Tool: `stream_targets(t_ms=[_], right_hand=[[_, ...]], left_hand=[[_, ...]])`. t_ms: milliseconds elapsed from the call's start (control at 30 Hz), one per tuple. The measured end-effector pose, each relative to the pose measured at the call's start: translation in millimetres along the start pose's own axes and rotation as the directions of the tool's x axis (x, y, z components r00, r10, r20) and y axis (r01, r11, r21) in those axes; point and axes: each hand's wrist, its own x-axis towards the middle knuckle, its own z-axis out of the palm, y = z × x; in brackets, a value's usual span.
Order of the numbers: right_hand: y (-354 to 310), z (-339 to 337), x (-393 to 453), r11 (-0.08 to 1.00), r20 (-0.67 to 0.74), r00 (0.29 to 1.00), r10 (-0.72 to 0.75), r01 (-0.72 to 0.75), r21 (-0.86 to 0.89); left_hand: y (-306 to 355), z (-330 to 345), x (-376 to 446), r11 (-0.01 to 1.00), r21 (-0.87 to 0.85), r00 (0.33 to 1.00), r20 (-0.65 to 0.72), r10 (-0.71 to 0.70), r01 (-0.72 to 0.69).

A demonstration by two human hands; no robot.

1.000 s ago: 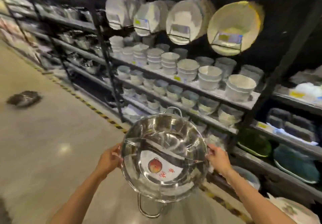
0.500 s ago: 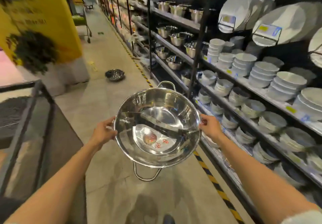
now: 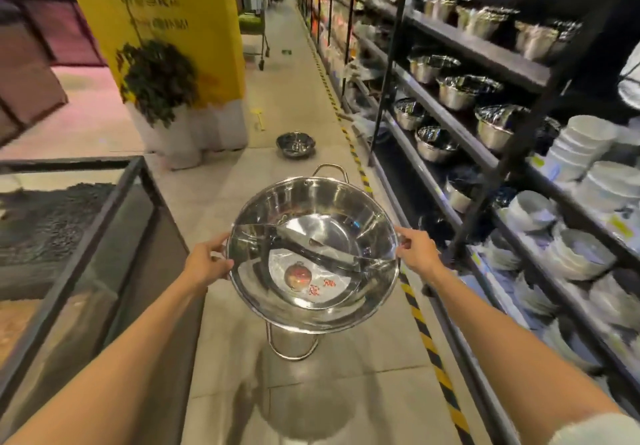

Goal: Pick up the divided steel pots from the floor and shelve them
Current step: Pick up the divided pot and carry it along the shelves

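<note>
Shelving rack (image 3: 460,154) fills the 1 to 5 o'clock side: dark uprights, sloped shelves. Steel bowls (image 3: 467,91) sit on the upper shelves at 1 to 2 o'clock; stacked white bowls (image 3: 581,254) crowd the shelves at 3 to 4 o'clock.

Floor (image 3: 294,74): pale tile aisle running toward 12 o'clock, with a yellow-black hazard stripe (image 3: 420,323) along the rack foot.

Yellow pillar (image 3: 162,29) at 11 o'clock, printed with a dark plant motif. Black-framed glass case (image 3: 86,254) at 8 to 9 o'clock.

Divided steel pot (image 3: 311,254) at frame centre, held in the air above the floor, tilted with its opening toward the camera. A curved partition crosses the interior; a round red sticker shows in the near compartment. One loop handle points to 12 o'clock, the other to 6 o'clock.

Left hand (image 3: 206,263) at 9 o'clock of the pot: fingers curled closed over the rim. Right hand (image 3: 415,249) at 3 o'clock of the pot: closed on the opposite rim.

Second steel pot (image 3: 295,144) rests on the floor at 12 o'clock, well apart from the held one, near the pillar base.
</note>
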Motion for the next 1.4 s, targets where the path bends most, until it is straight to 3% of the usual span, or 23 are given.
stream_targets(t_ms=[233,500,733,1000,1167,1400], right_hand=[[-22,58,129,0.999,0.044,0.999,0.028,-0.029,0.024],[-48,120,273,0.992,0.064,0.990,0.123,-0.125,0.032],[-72,148,383,0.971,0.010,0.974,0.226,-0.226,0.071],[-44,158,504,0.910,-0.153,0.906,0.396,-0.364,0.196],[-28,161,578,0.850,-0.175,0.853,0.492,-0.428,0.307],[-25,150,659,0.793,-0.270,0.748,0.606,-0.543,0.277]], left_hand=[[-20,-17,111,0.993,-0.038,0.994,-0.010,-0.108,0.108],[-19,-34,293,0.986,-0.059,0.984,0.092,-0.151,0.157],[0,-45,450,0.996,-0.028,0.969,0.232,-0.079,0.088],[27,15,636,0.999,0.015,0.929,0.366,-0.054,0.052],[60,56,745,0.998,0.064,0.891,0.452,-0.033,0.004],[109,109,885,0.996,0.058,0.790,0.612,0.023,-0.074]])
